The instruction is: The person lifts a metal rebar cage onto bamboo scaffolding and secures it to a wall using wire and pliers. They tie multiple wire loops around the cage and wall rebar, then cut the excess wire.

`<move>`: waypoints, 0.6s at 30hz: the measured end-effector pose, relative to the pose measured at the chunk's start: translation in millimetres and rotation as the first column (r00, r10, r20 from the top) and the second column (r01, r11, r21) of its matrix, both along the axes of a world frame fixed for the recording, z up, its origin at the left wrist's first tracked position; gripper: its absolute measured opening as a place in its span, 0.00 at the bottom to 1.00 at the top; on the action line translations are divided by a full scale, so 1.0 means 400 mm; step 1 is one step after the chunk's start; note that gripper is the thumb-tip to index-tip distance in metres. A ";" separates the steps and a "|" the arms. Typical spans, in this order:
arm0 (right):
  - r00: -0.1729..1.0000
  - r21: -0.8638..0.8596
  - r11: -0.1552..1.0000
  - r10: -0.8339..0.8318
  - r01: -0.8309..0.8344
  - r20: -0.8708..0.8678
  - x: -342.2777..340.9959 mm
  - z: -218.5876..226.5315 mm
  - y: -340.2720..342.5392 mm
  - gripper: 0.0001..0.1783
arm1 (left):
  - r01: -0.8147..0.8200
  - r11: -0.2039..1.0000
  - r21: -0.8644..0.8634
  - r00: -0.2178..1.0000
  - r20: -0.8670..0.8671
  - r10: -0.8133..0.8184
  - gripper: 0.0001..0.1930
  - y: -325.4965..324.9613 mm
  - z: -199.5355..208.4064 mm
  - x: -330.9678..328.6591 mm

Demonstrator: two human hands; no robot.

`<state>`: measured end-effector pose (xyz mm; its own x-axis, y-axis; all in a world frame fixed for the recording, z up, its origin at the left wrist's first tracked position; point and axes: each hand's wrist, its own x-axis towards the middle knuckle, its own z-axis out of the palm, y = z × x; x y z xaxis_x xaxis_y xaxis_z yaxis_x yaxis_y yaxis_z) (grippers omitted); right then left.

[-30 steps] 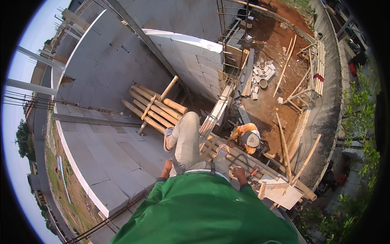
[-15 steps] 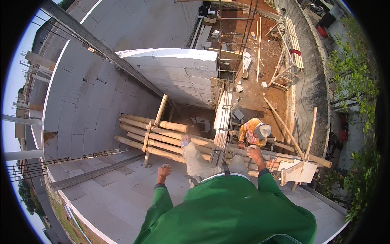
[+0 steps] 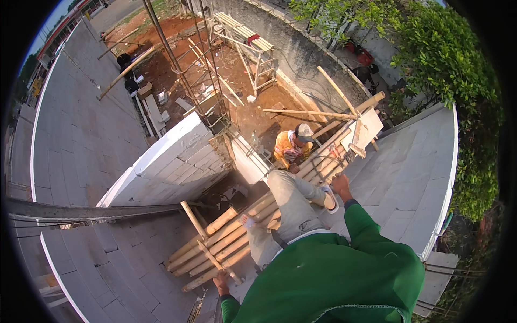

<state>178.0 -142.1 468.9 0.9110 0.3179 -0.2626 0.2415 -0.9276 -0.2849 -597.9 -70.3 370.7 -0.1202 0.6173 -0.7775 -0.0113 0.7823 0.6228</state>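
Grip of R hand (image 3: 340, 184) loosely half-open nr grey block wall (image 3: 401, 175); L hand (image 3: 221, 282) by bamboo poles (image 3: 226, 234), hold unclear

Left hand (image 3: 222, 282): fingers were indistinct; contact with the bamboo crosspiece (image 3: 211, 255) could not be told. Right hand (image 3: 340, 185): palm was hidden; whether it held anything could not be told. Bamboo poles (image 3: 229, 245): partly hidden behind the trouser legs (image 3: 291, 199). Green shirt (image 3: 334, 274): was cut off by the lower edge. Co-worker (image 3: 291, 148): lower body was hidden. Rubble (image 3: 231, 192): was shaded, too small to sort. Foliage (image 3: 447, 70): was cut off by the dark rim.
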 end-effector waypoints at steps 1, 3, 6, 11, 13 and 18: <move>0.999 0.043 0.998 -0.040 0.039 0.007 -0.054 -0.016 -0.053 0.22 | 0.057 0.998 -0.038 0.992 0.113 -0.052 0.17 0.000 0.013 -0.001; 0.994 0.134 0.986 -0.108 0.103 0.028 -0.180 -0.068 -0.165 0.21 | 0.142 0.965 -0.218 0.952 0.297 -0.073 0.16 0.049 0.024 -0.006; 0.999 -0.097 0.994 0.045 -0.044 0.004 -0.313 -0.294 -0.396 0.15 | 0.664 0.741 -0.096 0.747 0.131 -0.652 0.16 0.104 -0.010 0.022; 0.604 -0.276 0.540 0.746 -0.795 -0.281 -0.525 -0.422 -0.398 0.06 | 0.440 0.876 -0.198 0.897 0.131 -0.422 0.18 0.215 0.028 -0.011; 0.780 0.061 0.858 0.491 -0.510 -0.388 -0.548 -0.488 -0.453 0.06 | 0.529 0.836 -0.143 0.848 0.049 -0.528 0.22 0.232 0.032 -0.019; 0.756 0.257 0.848 0.530 -0.463 -0.385 -0.662 -0.589 -0.436 0.10 | 0.584 0.778 -0.229 0.772 -0.141 -0.620 0.18 0.396 0.062 -0.063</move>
